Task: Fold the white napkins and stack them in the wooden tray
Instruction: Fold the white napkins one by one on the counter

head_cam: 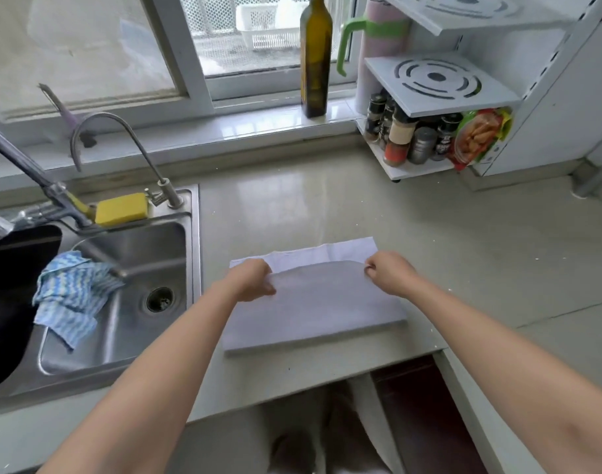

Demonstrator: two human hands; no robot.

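Your left hand [250, 280] and right hand [390, 273] each pinch a corner of the white napkin [313, 302], fingers curled tight on the cloth — its near half is folded over toward the far edge, leaving a strip of the bottom layer showing beyond your knuckles. The napkin lies flat on the counter [429, 234] in front of you, just right of the sink [128, 302] — a blue striped cloth [70, 292] hangs over the sink's left edge.

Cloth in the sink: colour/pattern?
Blue-and-white zigzag stripes, on the cloth draped into the sink; head view.
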